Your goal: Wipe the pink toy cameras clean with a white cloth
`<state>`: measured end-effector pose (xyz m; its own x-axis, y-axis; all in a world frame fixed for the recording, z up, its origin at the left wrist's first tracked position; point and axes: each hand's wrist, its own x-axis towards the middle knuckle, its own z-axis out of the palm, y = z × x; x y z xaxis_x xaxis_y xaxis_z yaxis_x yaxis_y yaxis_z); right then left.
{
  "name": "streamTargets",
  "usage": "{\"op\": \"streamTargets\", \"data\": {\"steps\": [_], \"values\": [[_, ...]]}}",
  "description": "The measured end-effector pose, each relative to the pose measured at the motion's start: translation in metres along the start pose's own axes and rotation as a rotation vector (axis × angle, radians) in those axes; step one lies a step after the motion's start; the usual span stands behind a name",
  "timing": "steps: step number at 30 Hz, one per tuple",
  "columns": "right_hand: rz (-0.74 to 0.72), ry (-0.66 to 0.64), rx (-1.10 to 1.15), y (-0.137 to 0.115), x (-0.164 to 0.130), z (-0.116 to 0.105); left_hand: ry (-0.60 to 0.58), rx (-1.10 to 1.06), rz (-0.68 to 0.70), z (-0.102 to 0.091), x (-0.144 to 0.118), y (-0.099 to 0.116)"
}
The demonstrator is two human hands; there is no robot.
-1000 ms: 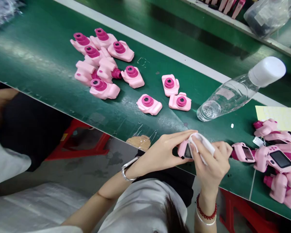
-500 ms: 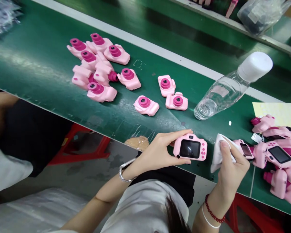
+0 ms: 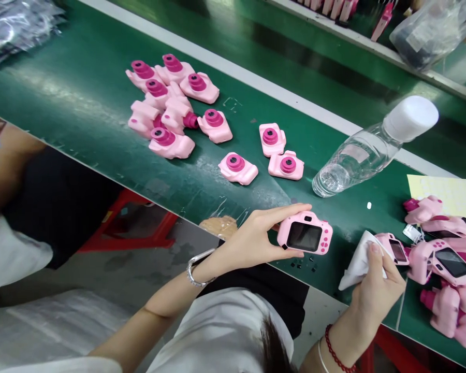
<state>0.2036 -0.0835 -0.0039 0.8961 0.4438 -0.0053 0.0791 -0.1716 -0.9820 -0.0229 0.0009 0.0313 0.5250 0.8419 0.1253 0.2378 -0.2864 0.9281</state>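
Note:
My left hand [image 3: 262, 235] grips a pink toy camera [image 3: 305, 234] by its left end, thumb and fingers along the two long edges. The camera's dark screen and pink buttons face up toward me. To the right, my right hand [image 3: 378, 282] pinches a white cloth [image 3: 360, 261], held apart from the camera. Small black bits [image 3: 303, 263] lie on the green table just below the held camera. Beside the cloth rests another toy camera [image 3: 393, 247], screen up.
A clear bottle with a white cap [image 3: 357, 153] stands beyond my hands. Several pink cameras [image 3: 166, 106] cluster at the left, more [image 3: 450, 264] pile at the right by a yellow sheet [image 3: 446, 189]. A co-worker's arm [image 3: 11, 160] shows at far left.
My right hand with the cloth has moved slightly right and down, farther from the camera. The black bits on the table have come into sight. The view has shifted a little.

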Motion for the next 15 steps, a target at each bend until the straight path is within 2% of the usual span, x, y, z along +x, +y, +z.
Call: {"op": "streamTargets", "data": {"steps": [2,4,5,8,10,12,15], "values": [[-0.06,0.007,-0.003,-0.004,-0.006,0.001,-0.008,-0.004,0.001,0.001,0.0,0.0],[-0.214,-0.073,-0.03,-0.013,-0.014,0.003,-0.035,0.012,0.002,0.002,0.0,0.0],[-0.335,-0.168,-0.052,-0.02,-0.018,0.005,-0.052,0.023,0.007,0.003,0.0,0.001],[-0.733,-0.565,-0.157,-0.041,-0.024,0.018,-0.094,0.044,0.041,0.006,0.0,0.0],[-0.881,-0.692,-0.259,-0.05,-0.023,0.029,-0.091,0.043,0.047,0.01,0.0,-0.002],[-0.941,-0.63,-0.369,-0.052,-0.017,0.037,-0.063,0.043,0.021,0.012,0.0,-0.004],[-0.912,-0.453,-0.437,-0.047,-0.007,0.04,-0.058,0.016,-0.053,0.013,0.0,-0.005]]}}
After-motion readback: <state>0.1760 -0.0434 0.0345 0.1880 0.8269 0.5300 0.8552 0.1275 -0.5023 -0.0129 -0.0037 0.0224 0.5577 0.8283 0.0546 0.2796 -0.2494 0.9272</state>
